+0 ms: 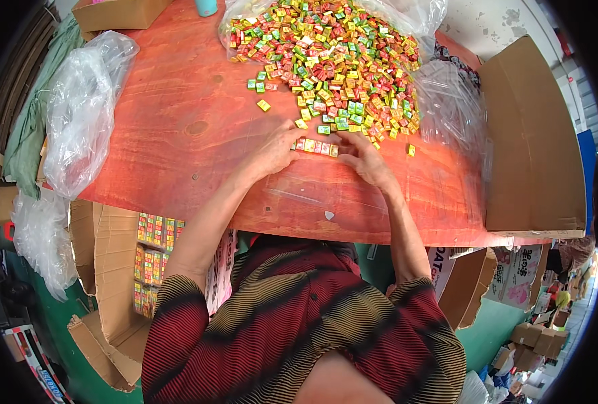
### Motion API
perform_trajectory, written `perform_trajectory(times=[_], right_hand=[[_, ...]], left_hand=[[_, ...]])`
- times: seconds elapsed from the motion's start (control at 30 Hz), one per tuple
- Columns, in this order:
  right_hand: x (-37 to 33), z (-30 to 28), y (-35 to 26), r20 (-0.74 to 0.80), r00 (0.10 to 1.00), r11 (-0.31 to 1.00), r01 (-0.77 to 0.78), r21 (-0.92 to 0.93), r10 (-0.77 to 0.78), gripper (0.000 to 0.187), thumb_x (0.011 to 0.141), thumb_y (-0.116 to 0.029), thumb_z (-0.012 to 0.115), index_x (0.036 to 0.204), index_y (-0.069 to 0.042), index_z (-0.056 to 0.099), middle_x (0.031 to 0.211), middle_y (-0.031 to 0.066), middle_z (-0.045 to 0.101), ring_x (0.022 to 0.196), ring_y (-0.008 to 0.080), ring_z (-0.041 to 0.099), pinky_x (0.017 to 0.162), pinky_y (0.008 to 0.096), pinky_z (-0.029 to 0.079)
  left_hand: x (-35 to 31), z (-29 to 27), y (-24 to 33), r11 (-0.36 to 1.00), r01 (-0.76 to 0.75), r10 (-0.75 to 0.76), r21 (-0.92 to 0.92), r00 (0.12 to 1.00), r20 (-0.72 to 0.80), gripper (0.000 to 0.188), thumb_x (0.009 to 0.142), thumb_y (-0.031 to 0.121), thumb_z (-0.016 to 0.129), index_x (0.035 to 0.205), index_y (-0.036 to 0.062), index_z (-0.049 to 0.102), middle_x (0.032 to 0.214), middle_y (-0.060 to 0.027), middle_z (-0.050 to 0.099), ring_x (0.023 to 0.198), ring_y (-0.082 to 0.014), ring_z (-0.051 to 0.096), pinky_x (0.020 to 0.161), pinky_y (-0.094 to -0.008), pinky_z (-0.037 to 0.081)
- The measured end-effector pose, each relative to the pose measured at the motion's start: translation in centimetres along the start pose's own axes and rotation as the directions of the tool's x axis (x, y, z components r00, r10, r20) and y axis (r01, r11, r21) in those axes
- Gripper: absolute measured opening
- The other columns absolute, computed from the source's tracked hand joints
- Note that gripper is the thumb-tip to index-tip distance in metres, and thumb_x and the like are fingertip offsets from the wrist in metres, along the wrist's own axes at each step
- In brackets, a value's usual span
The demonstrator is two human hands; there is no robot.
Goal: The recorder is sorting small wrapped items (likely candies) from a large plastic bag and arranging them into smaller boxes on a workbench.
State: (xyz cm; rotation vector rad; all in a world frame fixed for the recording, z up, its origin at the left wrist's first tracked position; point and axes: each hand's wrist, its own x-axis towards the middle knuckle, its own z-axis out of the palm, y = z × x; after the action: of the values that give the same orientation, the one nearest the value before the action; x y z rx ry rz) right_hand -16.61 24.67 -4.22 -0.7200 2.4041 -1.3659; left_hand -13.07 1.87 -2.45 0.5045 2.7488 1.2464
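Between my hands, near the middle of the red table, lies a short straight row of small colourful boxes [318, 147] in red, yellow and white. At its left end, my left hand [276, 149] curls its fingers and thumb around the end pieces. My right hand [368, 161] closes on the other end, thumb and forefinger against the last box. Just beyond my fingers spreads a large heap of loose small boxes [339, 60], yellow, red, green and orange. A few strays, including a yellow box [264, 106], lie apart from the heap.
Clear plastic bags [83, 101] hang over the table's left edge. A tall cardboard box [534, 141] stands at the right. Below left, an open carton [114, 269] holds packed rows of small boxes [152, 262]. A turquoise cup [206, 7] is at the far edge.
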Motion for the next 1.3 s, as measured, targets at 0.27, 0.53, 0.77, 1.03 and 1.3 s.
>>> perform_trajectory(times=[0.27,0.53,0.77,1.03,1.3], right_hand=[[-1.0,0.9,-1.8,-0.087,0.994,0.985,0.052,-0.162,-0.067,0.043,0.074,-0.005,0.061,0.115,-0.002,0.045,0.105,0.013,0.049,0.092,0.0253,0.053,0.078,0.031,0.044],[-0.2,3.1,-3.8,-0.126,0.987,0.903,0.04,-0.427,-0.104,0.037,0.072,-0.009,0.061,0.107,-0.008,0.051,0.1,0.0128,0.05,0.089,0.0318,0.052,0.073,0.0373,0.044],[0.2,3.4,-3.5,-0.133,0.982,0.888,0.062,-0.456,-0.136,0.036,0.072,-0.008,0.059,0.107,-0.009,0.052,0.098,0.0125,0.051,0.087,0.0318,0.053,0.071,0.0373,0.045],[0.4,2.9,-3.4,-0.157,0.978,0.908,0.062,-0.415,-0.139,0.032,0.073,-0.009,0.059,0.104,-0.008,0.053,0.093,0.0148,0.051,0.084,0.033,0.053,0.069,0.0392,0.045],[3.9,1.8,-3.0,-0.11,0.968,0.762,0.104,-0.64,-0.224,0.019,0.073,-0.006,0.051,0.091,-0.01,0.056,0.085,0.0155,0.051,0.071,0.0342,0.056,0.059,0.041,0.046]], left_hand=[[-0.1,0.5,0.2,1.0,0.029,-0.029,0.001,1.0,-0.011,0.047,0.065,-0.002,0.064,0.11,0.0009,0.05,0.1,-0.0131,0.046,0.096,-0.0273,0.047,0.082,-0.0336,0.04],[-0.4,1.7,1.5,0.994,-0.005,0.023,0.111,0.986,-0.168,0.037,0.068,0.015,0.067,0.102,0.0071,0.057,0.092,-0.0102,0.048,0.082,-0.0279,0.053,0.071,-0.0378,0.043],[-0.1,2.3,0.7,0.984,0.015,0.023,0.179,0.978,-0.205,0.031,0.068,0.013,0.066,0.098,0.0083,0.058,0.094,-0.0095,0.05,0.086,-0.029,0.053,0.069,-0.0386,0.043],[-0.2,1.9,1.1,0.983,0.054,-0.023,0.173,0.984,-0.176,0.037,0.069,0.014,0.065,0.104,0.0062,0.053,0.098,-0.0116,0.048,0.086,-0.0309,0.052,0.07,-0.0392,0.043],[-0.4,1.5,0.8,0.99,0.011,0.006,0.141,0.993,-0.121,0.038,0.07,0.014,0.065,0.105,0.0058,0.052,0.096,-0.0118,0.047,0.085,-0.0303,0.051,0.073,-0.0386,0.042]])
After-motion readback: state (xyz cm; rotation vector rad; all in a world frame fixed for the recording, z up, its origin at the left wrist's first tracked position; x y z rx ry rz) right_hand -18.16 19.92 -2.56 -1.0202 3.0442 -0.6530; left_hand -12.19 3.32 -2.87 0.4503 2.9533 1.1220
